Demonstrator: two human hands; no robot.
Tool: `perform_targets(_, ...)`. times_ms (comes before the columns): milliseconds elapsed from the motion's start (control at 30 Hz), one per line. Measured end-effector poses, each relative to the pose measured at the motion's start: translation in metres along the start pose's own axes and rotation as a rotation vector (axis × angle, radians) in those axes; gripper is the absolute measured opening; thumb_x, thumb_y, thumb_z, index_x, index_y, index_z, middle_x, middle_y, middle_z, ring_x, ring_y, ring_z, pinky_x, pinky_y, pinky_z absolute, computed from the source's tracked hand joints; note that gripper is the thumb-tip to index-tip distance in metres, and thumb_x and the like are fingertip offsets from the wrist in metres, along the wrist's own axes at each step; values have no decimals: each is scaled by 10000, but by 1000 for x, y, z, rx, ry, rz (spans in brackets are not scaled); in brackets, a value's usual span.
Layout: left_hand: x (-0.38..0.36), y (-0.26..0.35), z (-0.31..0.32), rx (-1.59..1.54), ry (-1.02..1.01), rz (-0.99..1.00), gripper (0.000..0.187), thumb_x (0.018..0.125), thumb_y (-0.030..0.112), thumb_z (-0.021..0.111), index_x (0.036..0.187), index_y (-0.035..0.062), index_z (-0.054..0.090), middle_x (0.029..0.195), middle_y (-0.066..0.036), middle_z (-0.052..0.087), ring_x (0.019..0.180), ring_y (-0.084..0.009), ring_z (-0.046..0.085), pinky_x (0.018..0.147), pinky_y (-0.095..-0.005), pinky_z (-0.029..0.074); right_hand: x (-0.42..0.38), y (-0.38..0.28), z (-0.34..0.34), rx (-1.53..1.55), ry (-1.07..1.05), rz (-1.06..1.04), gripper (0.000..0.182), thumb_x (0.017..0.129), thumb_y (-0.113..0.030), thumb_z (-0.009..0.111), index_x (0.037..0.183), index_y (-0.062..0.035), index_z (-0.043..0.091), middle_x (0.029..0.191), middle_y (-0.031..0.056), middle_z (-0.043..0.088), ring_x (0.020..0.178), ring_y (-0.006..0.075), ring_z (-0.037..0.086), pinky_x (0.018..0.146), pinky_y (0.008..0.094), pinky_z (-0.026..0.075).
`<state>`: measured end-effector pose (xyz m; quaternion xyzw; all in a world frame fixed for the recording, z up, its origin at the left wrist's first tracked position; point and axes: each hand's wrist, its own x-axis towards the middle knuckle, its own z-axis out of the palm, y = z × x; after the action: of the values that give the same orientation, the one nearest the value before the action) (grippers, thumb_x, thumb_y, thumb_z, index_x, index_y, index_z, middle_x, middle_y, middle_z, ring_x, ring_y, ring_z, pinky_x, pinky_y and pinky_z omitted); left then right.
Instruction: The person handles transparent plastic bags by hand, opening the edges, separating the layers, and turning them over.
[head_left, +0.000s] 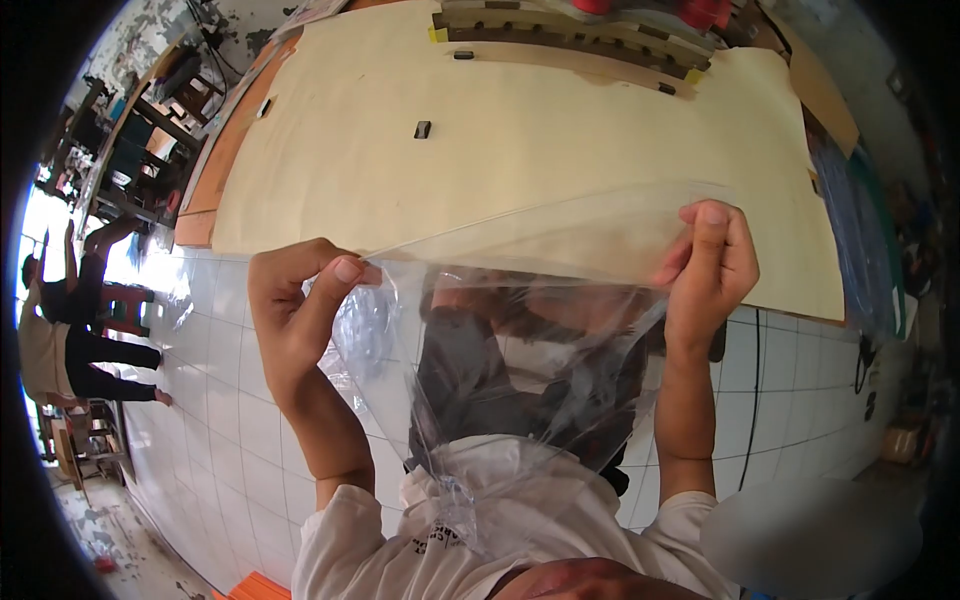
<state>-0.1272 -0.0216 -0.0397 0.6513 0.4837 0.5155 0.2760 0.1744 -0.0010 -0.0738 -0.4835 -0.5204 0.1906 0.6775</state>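
Note:
A clear plastic sheet [530, 340] hangs stretched between my two hands, over my lap and the near edge of the table. My left hand [305, 300] pinches its upper left corner between thumb and fingers. At the other corner, my right hand [712, 265] grips the sheet with fingers curled and thumb on top. The sheet's upper edge runs taut and slants up to the right, overlapping the tabletop in this view. Its lower part gathers in folds near my shirt.
A cream-covered table [340, 150] lies ahead, with a small dark block [423, 130] on it. A long slotted bar [570, 40] stands at its back. Blue plastic sheets [860, 230] hang on the right. At far left a person [80, 320] is near a stool [127, 308].

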Motion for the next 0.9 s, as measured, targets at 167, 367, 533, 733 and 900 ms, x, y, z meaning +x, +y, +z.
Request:
perform_targets(167, 6, 18, 3, -31, 37, 77, 244, 756, 184, 656, 628, -25, 658, 599, -94, 633, 562, -134, 564, 545, -231, 398, -2, -2, -2, 64, 118, -75, 296, 984, -198, 464, 803, 23, 543, 686, 60, 558, 390, 41, 388, 376, 186, 303)
perform_targets(367, 8, 33, 4, -41, 70, 171, 251, 712, 201, 668, 588, -16, 642, 574, -97, 613, 535, -146, 560, 530, -231, 389, -1, -24, -6, 87, 202, -138, 320, 1000, -224, 435, 794, 10, 508, 462, 5, 401, 336, 44, 320, 362, 188, 266)
perform_targets(533, 6, 37, 5, -55, 92, 231, 238, 706, 190, 659, 578, -9, 636, 567, -95, 610, 512, -151, 553, 504, -236, 376, -4, -32, -10, 115, 214, -151, 316, 1000, -228, 434, 800, 8, 500, 463, -4, 391, 331, 42, 311, 355, 187, 270)
perform_targets(733, 3, 38, 1, -48, 84, 231, 238, 707, 195, 656, 582, -7, 642, 562, -94, 608, 508, -147, 550, 502, -232, 372, -5, -37, -11, 127, 203, -177, 319, 1000, -234, 435, 793, 3, 493, 460, -7, 384, 332, 38, 311, 358, 184, 272)
perform_targets(900, 0, 37, -1, -58, 94, 210, 247, 712, 199, 657, 587, -14, 640, 570, -99, 613, 513, -142, 551, 501, -229, 372, -8, -38, -12, 145, 175, -189, 305, 997, -220, 435, 809, 10, 503, 478, -2, 411, 341, 37, 330, 356, 187, 277)
